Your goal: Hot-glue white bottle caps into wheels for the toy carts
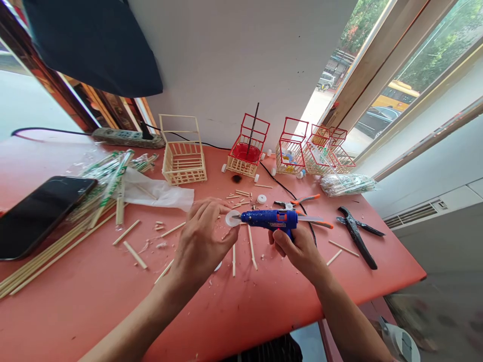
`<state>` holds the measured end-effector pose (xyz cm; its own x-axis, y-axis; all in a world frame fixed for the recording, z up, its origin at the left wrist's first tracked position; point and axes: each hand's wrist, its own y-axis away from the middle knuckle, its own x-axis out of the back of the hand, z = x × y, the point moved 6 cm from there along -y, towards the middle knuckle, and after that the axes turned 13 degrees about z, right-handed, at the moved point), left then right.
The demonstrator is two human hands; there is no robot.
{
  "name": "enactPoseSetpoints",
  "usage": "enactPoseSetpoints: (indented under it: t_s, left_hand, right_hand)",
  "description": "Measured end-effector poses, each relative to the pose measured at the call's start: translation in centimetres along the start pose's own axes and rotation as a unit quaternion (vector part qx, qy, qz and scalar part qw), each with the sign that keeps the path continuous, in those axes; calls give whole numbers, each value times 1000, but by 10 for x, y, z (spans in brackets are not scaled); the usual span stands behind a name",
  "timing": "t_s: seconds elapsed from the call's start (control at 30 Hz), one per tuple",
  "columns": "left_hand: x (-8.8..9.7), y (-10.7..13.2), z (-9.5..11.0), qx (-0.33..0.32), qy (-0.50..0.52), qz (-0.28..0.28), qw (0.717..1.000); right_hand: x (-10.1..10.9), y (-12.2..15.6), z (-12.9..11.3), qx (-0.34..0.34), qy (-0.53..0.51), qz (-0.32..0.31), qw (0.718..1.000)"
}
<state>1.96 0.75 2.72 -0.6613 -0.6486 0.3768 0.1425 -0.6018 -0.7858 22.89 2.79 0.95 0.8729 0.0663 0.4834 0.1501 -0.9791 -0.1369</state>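
Note:
A blue hot glue gun (267, 218) is in my right hand (294, 246), its fingers wrapped round the handle and its nozzle pointing left. A clear glue stick (313, 218) sticks out of the gun's back. My left hand (204, 234) pinches a white plastic bottle cap (233, 218) between thumb and fingers. The nozzle tip meets the cap, though whether it touches the inside I cannot tell. Below and around my hands lie short cut wooden sticks (252, 249). Another white cap (261, 199) rests on the table just beyond.
Stick-built carts stand along the back: a plain one (184, 161) and red-trimmed ones (247, 151). Pliers (358, 234) lie at right, orange-handled pliers (309, 198) nearer. At left are a phone (45, 211), wrapped chopsticks (113, 176) and a power strip (128, 137). A black cord (283, 187) crosses the table.

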Motion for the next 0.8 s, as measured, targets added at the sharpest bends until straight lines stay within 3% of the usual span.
enactPoseSetpoints:
  t_s: [0.8]
  left_hand:
    - [0, 0, 2, -9, 5, 10, 1000]
  right_hand:
    - [0, 0, 0, -5, -6, -9, 1000]
